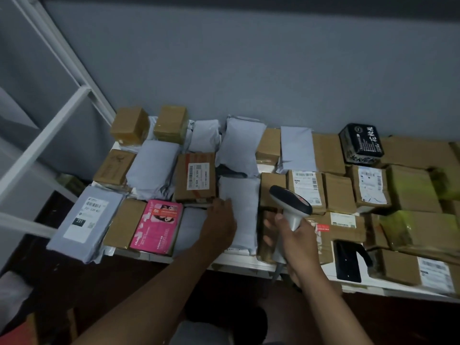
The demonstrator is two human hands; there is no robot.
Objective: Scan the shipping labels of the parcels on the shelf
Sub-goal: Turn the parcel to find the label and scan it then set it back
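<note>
The parcels cover the white shelf (245,263) from its left end to the right edge of view, packed edge to edge against the grey wall (249,70). Nearest your hands lies a plain grey mailer (242,207), long side running near to far, no label showing on its upper face.

Your left hand (219,224) reaches in from the near left, forearm angled up and to the right, palm down. Its fingers are extended and rest flat on the mailer's left edge; nothing is clasped.

Your right hand (296,239) comes in from the near right, wrist bent forward, fingers wrapped round the handle of a white handheld scanner (290,204). The scanner's dark head points far and left, above the brown boxes just right of the mailer.

Just beyond the left hand's fingertips sits a brown box with a white barcode label (194,179). Left of that hand is a pink printed box (156,226), then a plain brown box, then a grey mailer with a printed label (83,220) at the shelf's left end. Right of the scanner, a labelled brown box (306,190) and another (371,186) face upward. A black packet with white characters (361,143) stands at the far right by the wall. A black flat item (348,260) lies near the shelf's near edge. White shelf framing (44,135) rises at the left.
</note>
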